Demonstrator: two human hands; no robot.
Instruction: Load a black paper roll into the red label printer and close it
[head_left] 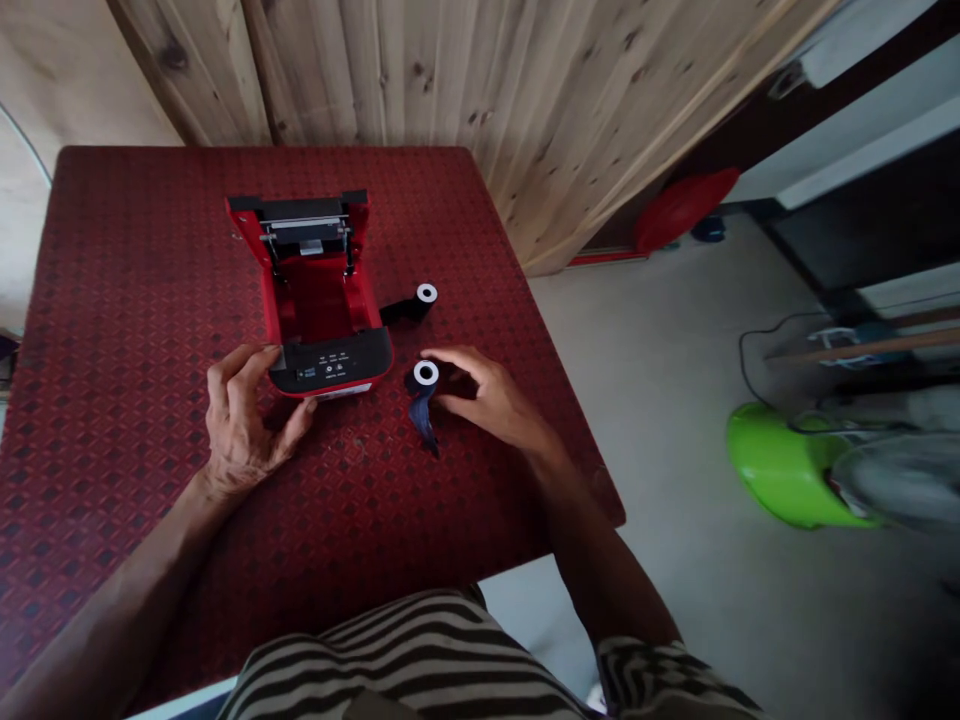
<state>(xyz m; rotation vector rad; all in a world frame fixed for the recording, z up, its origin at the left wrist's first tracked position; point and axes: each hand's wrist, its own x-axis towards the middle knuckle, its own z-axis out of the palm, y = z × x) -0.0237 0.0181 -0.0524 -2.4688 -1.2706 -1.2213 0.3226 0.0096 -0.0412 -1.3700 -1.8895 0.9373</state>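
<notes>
A red and black label printer stands on the table with its lid raised and its red inside bare. My left hand grips the printer's front left corner, fingertips at the side and thumb at the lower front edge. To the right of the printer, a roll of dark blue ribbon with a white core has its loose end trailing toward me. Around that roll my right hand is curved, thumb and forefinger apart; whether they touch it I cannot tell. Farther back lies a second dark ribbon roll, its tail stretching toward the printer.
The red patterned table meets a wooden plank wall at its far edge. On the floor to the right are a bright green bin, a cable and a red object by the wall.
</notes>
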